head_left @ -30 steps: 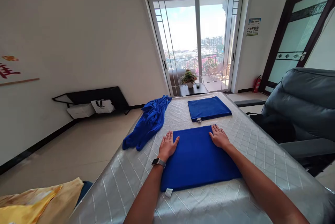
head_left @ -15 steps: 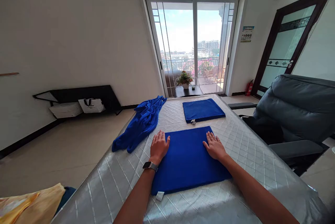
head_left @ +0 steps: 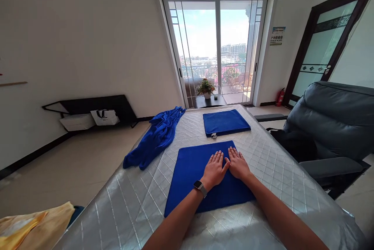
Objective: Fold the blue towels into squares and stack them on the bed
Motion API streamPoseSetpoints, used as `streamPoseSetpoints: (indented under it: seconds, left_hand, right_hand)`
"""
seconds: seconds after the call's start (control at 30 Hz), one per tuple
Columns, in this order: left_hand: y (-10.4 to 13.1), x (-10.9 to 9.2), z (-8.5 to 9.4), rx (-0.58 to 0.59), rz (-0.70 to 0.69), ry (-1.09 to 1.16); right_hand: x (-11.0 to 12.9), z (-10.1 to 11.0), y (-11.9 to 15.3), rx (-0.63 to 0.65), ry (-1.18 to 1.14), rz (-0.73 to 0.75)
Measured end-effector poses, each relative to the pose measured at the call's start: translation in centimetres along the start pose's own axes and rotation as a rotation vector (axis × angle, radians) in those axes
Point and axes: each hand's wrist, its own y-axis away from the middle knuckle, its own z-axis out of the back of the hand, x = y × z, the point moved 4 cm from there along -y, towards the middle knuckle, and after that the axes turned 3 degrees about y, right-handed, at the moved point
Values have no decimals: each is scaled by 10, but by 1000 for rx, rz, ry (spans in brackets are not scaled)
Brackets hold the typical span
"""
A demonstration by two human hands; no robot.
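The near cloth [head_left: 187, 176] lies on the bed [head_left: 277, 164], with the far cloth [head_left: 226, 122] behind it and slightly right. The left cloth [head_left: 159, 135] lies along the bed's far left edge. On the near cloth's right half rest the left hand [head_left: 214, 170] and, just beside it, the right hand [head_left: 238, 163]. Beyond the bed's far end, before the window [head_left: 216, 47], stands the table [head_left: 210, 102] with the plant [head_left: 206, 87] on it. Right of the bed is the armchair [head_left: 336, 113]; behind it, the extinguisher [head_left: 280, 97] stands left of the door [head_left: 321, 43]. Far left, by the wall, the bag [head_left: 104, 117] sits right of the box [head_left: 76, 122].
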Motion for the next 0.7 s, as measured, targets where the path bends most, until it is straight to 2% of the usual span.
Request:
streamPoseSetpoints:
  seconds: [0.1, 0.23, 0.33, 0.4, 0.5, 0.7]
  left_hand:
    - [19, 31, 7, 34, 34, -34]
    - [64, 93, 22, 67, 160, -90]
    - [101, 137, 30, 37, 271, -121]
    - [119, 157, 32, 8, 315, -123]
    - [130, 170, 32, -8, 343, -113]
    - [127, 167, 31, 11, 370, -91]
  right_hand:
    - [0, 2, 1, 5, -24, -18]
    - [1, 3, 2, 16, -44, -22]
    - [0, 2, 2, 23, -53, -25]
    - [-1, 2, 2, 30, -55, -29]
    - [0, 3, 1, 36, -53, -38]
    - [3, 12, 12, 45, 6, -58]
